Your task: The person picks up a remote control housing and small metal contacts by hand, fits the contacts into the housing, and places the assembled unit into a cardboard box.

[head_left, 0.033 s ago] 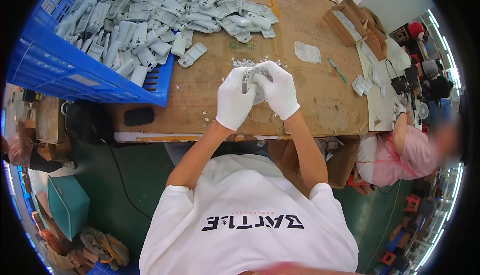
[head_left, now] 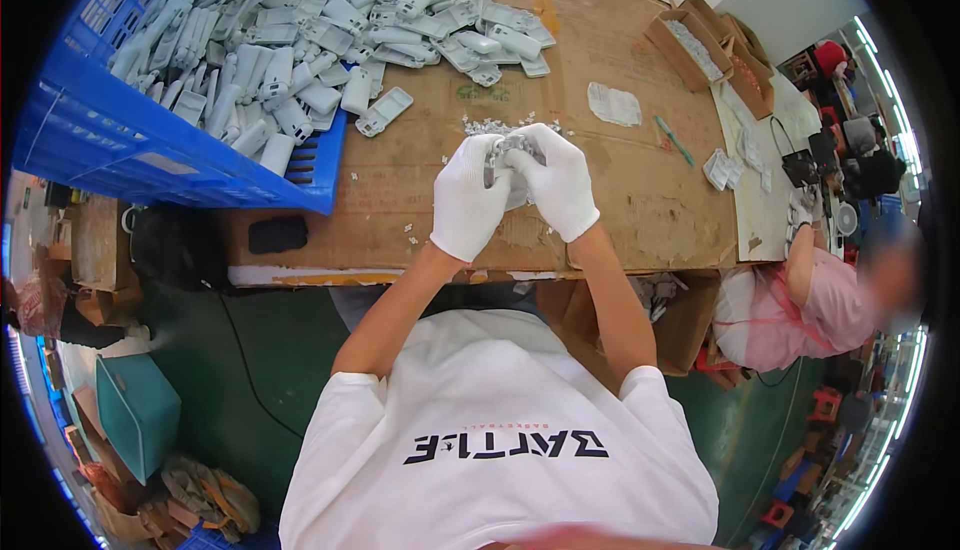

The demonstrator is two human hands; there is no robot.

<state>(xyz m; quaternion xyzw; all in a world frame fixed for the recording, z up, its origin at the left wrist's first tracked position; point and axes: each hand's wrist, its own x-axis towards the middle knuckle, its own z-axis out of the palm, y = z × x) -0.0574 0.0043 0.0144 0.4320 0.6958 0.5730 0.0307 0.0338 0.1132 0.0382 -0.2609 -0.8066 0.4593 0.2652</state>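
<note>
My left hand (head_left: 468, 198) and my right hand (head_left: 562, 185), both in white knit gloves, meet over the cardboard-topped table. Between them they grip a pale grey plastic housing (head_left: 517, 188), mostly covered by the fingers. Just beyond the gloves lies a scatter of tiny white plastic pieces (head_left: 485, 126), with a few strays left of my left wrist. A single open grey housing (head_left: 385, 111) rests to the upper left, hollow side up. Behind it, a big heap of similar housings (head_left: 345, 20) spills out of a blue plastic crate (head_left: 190, 165).
A teal pen-like tool (head_left: 675, 140), a crumpled white sheet (head_left: 614, 105) and small cardboard boxes (head_left: 690, 48) are on the right. A dark flat object (head_left: 278, 234) lies by the near left edge. Another person (head_left: 800, 300) in pink works at the far right.
</note>
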